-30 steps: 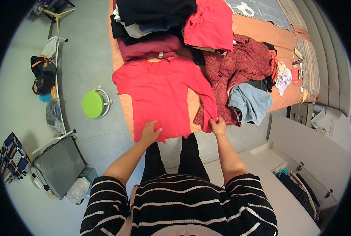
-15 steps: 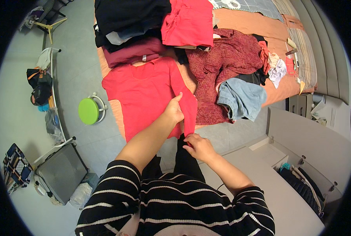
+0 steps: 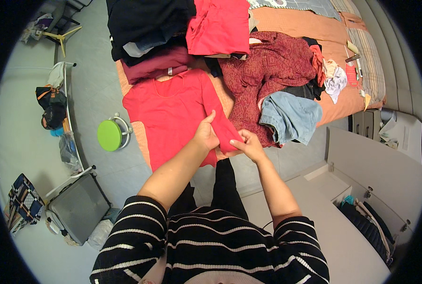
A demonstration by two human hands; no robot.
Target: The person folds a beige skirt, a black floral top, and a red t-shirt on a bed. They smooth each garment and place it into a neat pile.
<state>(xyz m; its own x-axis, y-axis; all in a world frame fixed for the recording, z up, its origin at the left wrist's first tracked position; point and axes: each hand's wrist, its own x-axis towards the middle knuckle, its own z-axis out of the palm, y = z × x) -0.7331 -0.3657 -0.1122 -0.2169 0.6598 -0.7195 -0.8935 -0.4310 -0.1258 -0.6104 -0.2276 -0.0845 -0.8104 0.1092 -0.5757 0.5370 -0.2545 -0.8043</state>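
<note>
A red long-sleeved top (image 3: 170, 113) lies spread on the near edge of the bed, its neckline away from me. My left hand (image 3: 207, 133) rests at its right side by the sleeve, thumb raised and apart; its other fingers are partly hidden by the hand and cloth. My right hand (image 3: 249, 144) pinches the end of the right sleeve between thumb and fingers, folded up beside my left hand. Right of the top lies a dark red patterned garment (image 3: 267, 64), with light blue denim (image 3: 291, 116) over its near part.
Folded clothes lie beyond the top: a dark stack (image 3: 149, 23), a red pile (image 3: 219, 28) and a maroon garment (image 3: 156, 68). A green stool (image 3: 109, 135) stands on the floor at left, near a grey suitcase (image 3: 81, 208). An opened storage compartment (image 3: 364, 227) is at lower right.
My right hand has moved up and slightly right, bringing the sleeve end up with it. My left hand stays nearly in place by the sleeve.
</note>
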